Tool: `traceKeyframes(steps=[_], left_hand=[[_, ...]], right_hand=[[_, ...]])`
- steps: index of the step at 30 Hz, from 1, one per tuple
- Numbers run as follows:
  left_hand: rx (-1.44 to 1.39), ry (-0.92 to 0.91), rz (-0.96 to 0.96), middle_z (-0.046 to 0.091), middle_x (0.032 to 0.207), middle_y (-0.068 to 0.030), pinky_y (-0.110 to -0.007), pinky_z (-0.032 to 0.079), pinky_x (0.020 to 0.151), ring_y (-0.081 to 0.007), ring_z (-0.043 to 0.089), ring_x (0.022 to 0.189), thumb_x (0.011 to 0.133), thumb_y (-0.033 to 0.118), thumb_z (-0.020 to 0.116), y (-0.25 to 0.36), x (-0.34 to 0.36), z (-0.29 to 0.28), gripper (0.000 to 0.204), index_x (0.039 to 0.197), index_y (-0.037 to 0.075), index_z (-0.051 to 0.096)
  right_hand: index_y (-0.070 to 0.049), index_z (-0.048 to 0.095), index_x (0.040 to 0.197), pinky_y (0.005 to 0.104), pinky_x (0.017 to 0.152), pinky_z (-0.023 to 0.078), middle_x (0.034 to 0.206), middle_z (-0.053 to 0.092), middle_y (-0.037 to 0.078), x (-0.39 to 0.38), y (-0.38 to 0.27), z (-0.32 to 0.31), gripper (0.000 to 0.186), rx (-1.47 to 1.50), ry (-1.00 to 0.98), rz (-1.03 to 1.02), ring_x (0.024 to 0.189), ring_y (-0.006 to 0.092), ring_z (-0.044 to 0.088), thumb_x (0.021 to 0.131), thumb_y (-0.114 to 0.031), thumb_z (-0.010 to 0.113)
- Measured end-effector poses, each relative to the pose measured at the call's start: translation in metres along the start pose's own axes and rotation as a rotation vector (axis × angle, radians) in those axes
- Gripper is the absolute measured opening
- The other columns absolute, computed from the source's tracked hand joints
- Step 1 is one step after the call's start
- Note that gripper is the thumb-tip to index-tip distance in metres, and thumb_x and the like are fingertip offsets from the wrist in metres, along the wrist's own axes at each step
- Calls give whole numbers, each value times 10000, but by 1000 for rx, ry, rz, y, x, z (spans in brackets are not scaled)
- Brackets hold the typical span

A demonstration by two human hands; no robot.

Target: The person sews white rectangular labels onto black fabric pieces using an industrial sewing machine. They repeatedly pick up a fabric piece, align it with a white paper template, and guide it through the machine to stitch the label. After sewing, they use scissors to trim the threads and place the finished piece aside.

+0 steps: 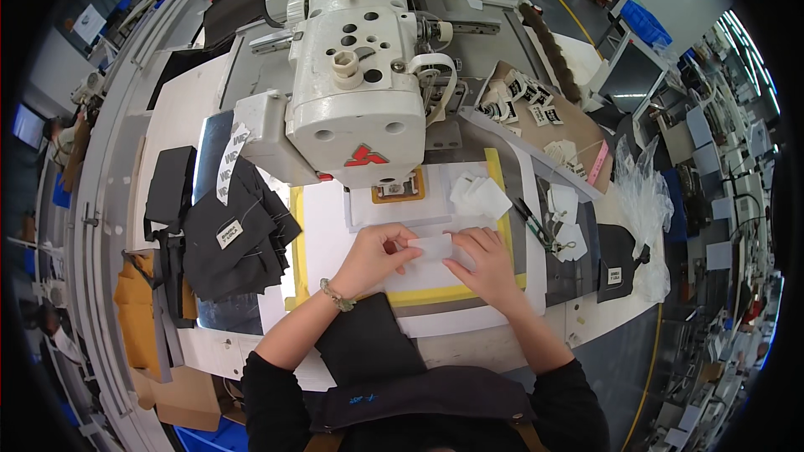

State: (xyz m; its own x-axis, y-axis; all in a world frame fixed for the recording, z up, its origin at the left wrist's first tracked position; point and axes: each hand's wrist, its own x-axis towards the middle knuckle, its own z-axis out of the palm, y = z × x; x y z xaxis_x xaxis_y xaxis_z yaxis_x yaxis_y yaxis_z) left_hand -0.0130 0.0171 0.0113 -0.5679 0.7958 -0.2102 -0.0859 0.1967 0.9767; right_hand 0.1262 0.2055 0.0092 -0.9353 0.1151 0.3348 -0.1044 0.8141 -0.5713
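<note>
In front of the white sewing machine [356, 109], my left hand [377, 256] and my right hand [483, 263] face each other. Between them they hold a small thin white sheet [433, 249], the fingertips pinching its left and right ends. Just beyond the hands, a yellow-edged clamp frame [399, 187] sits under the machine head. A loose stack of similar white sheets [480, 196] lies to its right. Nearer my body, a dark fabric panel [370, 341] lies partly beneath my left forearm.
At left is a pile of black fabric pieces [230, 247], one bearing a white label. Snips [533, 224] lie on the right, below a cardboard tray [582, 130] with many small labels. A clear plastic bag [642, 197] hangs at the table's right edge. Yellow tape [452, 293] borders the work area.
</note>
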Motion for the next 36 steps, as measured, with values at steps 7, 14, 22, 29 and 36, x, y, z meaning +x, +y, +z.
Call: traceKeyframes(steps=[7, 14, 22, 29, 36], left_hand=[[-106, 67, -38, 670, 770, -29, -193, 483, 517, -73, 620, 560, 885, 88, 700, -4, 0, -10, 128, 947, -21, 674], [-152, 125, -8, 689, 776, -35, -191, 503, 547, -86, 660, 613, 875, 85, 715, -5, -3, -17, 115, 923, -17, 692], [-137, 253, 67, 723, 880, -76, -222, 560, 711, -110, 698, 776, 856, 18, 711, -7, -2, -35, 73, 911, -27, 697], [77, 276, 206, 733, 981, -111, -261, 555, 820, -122, 691, 858, 848, 10, 706, -8, -4, -33, 52, 891, -20, 703], [-19, 155, 282, 728, 999, -119, -272, 554, 834, -126, 691, 889, 838, 20, 717, -4, 2, -25, 46, 869, -8, 698]], right_hand=[[-133, 657, 998, 342, 765, 377, 998, 593, -9, 2, 3, 10, 267, -215, -96, -310, 911, 164, 542, 772, -252, 735], [-109, 657, 927, 318, 726, 381, 939, 587, -11, 0, 2, 17, 191, -285, -42, -394, 844, 147, 545, 745, -159, 685], [-56, 677, 971, 328, 737, 394, 982, 610, 14, -5, 8, -27, 242, -451, 48, -305, 862, 163, 567, 735, -104, 665], [-91, 671, 1058, 354, 787, 401, 1056, 604, 22, 6, -3, -70, 359, -564, -46, 7, 923, 198, 575, 713, -131, 762], [-87, 670, 1013, 333, 724, 437, 1021, 620, 35, 32, -24, -24, 306, 105, 20, 44, 852, 188, 616, 737, -166, 777]])
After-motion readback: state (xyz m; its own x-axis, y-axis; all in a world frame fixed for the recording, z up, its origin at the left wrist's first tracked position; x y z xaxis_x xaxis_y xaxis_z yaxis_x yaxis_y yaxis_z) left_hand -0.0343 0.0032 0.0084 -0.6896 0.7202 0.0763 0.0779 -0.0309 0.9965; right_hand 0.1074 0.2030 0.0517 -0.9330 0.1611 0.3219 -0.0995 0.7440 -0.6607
